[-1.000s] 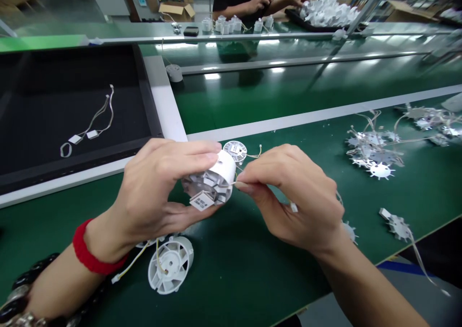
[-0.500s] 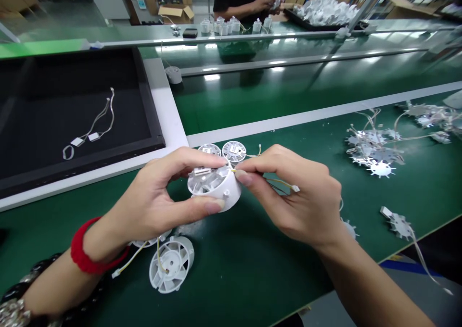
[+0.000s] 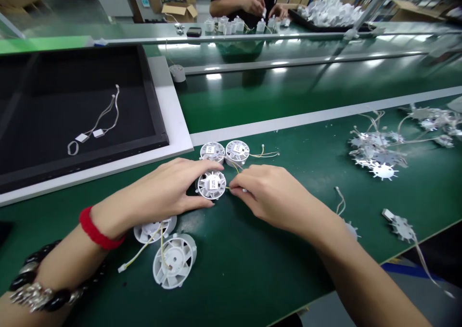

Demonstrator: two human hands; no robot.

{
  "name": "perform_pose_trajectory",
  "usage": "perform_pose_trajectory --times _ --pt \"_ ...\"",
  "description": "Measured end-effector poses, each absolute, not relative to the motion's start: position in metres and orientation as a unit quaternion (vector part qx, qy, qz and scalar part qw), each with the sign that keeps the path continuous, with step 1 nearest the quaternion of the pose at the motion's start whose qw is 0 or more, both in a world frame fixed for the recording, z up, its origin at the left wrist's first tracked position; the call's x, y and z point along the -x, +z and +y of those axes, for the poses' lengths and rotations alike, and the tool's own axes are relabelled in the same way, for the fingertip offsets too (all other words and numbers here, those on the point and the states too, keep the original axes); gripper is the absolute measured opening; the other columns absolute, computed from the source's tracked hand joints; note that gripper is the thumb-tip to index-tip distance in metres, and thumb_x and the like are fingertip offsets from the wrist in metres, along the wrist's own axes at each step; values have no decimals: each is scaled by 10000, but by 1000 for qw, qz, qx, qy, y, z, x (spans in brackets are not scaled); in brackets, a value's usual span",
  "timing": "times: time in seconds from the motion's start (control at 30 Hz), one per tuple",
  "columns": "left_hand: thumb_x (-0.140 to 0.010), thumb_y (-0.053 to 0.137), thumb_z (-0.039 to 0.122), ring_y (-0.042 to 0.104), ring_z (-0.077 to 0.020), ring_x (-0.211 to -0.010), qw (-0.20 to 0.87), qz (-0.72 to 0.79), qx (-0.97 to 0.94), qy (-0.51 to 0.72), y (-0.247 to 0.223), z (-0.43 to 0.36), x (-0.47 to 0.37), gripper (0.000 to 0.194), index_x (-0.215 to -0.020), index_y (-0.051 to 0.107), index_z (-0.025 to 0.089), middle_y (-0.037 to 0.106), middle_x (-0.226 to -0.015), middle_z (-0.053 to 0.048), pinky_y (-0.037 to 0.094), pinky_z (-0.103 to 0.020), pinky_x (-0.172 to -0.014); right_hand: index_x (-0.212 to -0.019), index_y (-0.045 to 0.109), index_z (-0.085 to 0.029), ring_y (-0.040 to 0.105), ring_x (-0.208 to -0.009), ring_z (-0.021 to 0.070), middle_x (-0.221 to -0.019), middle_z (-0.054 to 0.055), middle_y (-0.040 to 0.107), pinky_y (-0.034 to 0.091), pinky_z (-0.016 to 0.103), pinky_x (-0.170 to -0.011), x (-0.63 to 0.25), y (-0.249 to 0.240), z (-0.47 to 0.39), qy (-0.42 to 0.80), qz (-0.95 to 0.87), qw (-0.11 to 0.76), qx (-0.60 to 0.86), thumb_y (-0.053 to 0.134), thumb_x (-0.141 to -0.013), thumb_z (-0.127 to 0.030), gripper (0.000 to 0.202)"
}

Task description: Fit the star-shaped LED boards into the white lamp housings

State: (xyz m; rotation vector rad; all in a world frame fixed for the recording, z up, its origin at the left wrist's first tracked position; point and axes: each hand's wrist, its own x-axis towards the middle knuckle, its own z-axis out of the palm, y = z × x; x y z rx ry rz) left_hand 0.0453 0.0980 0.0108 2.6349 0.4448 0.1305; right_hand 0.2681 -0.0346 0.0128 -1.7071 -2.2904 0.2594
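Nearest us, below our left wrist, two white plastic wheels: one ribbed wheel [image 3: 174, 260] lying flat with a yellow wire [image 3: 139, 254] trailing from it, a second wheel [image 3: 153, 229] partly under the wrist.

Between our hands, on the green mat [image 3: 252, 269]: one small round white fan [image 3: 211, 184], label side up. Our left hand [image 3: 169, 192] has thumb and fingers closed around its near and far rim. Our right hand [image 3: 267, 197] has its fingertips pinched together on a thin wire [image 3: 231, 188] at the fan's right edge.

Just beyond the fingertips: two more round fans, left one [image 3: 212, 151] and right one [image 3: 237, 152], side by side, touching or nearly so, with wires [image 3: 265, 154] running off rightward.

Right of our right forearm: one loose spiked metal disc [image 3: 400, 227] with a lead.

Farther right of our right hand: a heap of spiked metal discs [image 3: 375, 151] with tangled leads.

Left of our left hand, beyond the white border: a black tray [image 3: 43, 77] holding one cable with two small white tags [image 3: 92, 134].

Far side, across the belt: another person's hands [image 3: 260, 5] at a row of small white pieces [image 3: 231, 25]; a black tray piled with white parts [image 3: 328, 13] beside them.
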Motion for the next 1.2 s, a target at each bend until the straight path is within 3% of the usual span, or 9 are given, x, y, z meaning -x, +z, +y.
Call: perform_pose_trajectory --times 0.17,0.27,0.37,0.5,0.63,0.83,1.0,1.1,1.2 --pt "-915 782 459 692 -351 -1224 227 164 -958 52 6 99 -45 547 -1412 624 292 736 -1352 -89 575 -493 -1005 -912 775 -185 714 -767 222 -853 52 789 428 328 -646 -274 15 -35 130 -775 116 608 664 -978 -133 140" --pt "-928 755 534 718 -347 -1182 214 141 -964 65 14 101 -41 582 -1440 610 295 734 -1357 -95 599 -466 -967 -925 780 -198 723 -807 232 -898 48 796 462 343 -693 -285 22 -38 131 -769 125 612 709 -963 -186 81" --pt "-958 691 610 762 -314 -1082 215 130 -964 87 29 105 -33 538 -1414 620 333 750 -1335 -60 629 -400 -864 -1014 775 -193 730 -904 258 -996 69 804 495 383 -782 -290 26 -39 88 -760 210 608 725 -972 -285 113" --pt "-997 623 613 793 -294 -926 179 130 -966 133 46 113 -23 368 -1234 703 343 803 -1163 -20 626 -369 -721 -1012 750 -188 723 -931 247 -1002 85 809 493 378 -798 -273 21 -38 -13 -755 341 560 675 -1000 -290 126" --pt "-1008 606 555 783 -266 -768 167 129 -971 111 47 115 -20 263 -1122 724 350 812 -1008 3 595 -342 -587 -1074 725 -159 718 -960 264 -1077 115 804 480 387 -813 -252 10 -36 -40 -796 301 524 653 -1015 -301 170" --pt "-984 610 550 747 -246 -724 221 163 -961 42 44 105 -25 270 -1081 726 325 782 -950 -21 550 -319 -568 -996 728 -157 727 -847 253 -919 60 797 469 372 -784 -263 8 -36 43 -765 233 599 768 -940 -304 162" --pt "-930 536 616 736 -282 -831 201 273 -940 -30 57 104 -18 374 -1068 724 324 780 -1014 -24 543 -375 -685 -1168 707 -134 688 -1119 304 -1242 155 757 495 409 -894 -253 3 -34 -57 -822 257 504 693 -991 -302 244" --pt "-916 500 607 720 -265 -774 187 299 -934 -48 63 106 -11 375 -1010 722 320 775 -952 -19 526 -370 -664 -1120 718 -166 638 -1242 282 -1333 145 731 470 400 -1005 -238 -7 -30 -114 -847 251 453 633 -998 -175 149" --pt "-922 501 522 691 -238 -683 192 300 -930 -85 66 105 -6 312 -960 708 292 757 -846 -27 496 -325 -582 -1068 734 -167 630 -1273 294 -1353 154 725 447 413 -1052 -232 -15 -25 -163 -823 246 484 638 -948 -52 192"
